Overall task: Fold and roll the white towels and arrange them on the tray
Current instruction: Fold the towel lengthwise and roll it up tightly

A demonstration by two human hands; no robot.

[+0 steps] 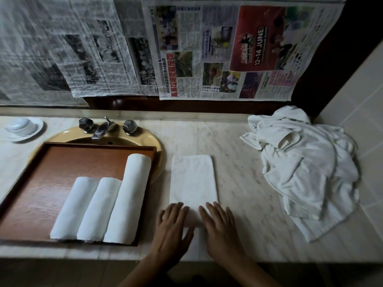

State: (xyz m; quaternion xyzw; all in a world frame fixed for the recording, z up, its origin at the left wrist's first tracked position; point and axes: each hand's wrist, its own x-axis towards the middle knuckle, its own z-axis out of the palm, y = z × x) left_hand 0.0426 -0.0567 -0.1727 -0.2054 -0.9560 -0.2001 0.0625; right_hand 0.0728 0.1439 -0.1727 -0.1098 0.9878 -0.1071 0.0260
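Counter (238, 162), tray (41, 183) on the left holding three rolled towels (99, 208), loose pile (306, 166) right; folded towel (193, 179) between them, long axis pointing away from the person; left hand (172, 226) and right hand (219, 224) flat, fingers straight, pressing its near end

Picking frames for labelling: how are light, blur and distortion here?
Head view: dim light, dark along the bottom edge; left hand and right hand motion-blurred on the folded towel; newspaper smeared toward the left corner, likely wide-angle; rolled towels on the tray fairly sharp.
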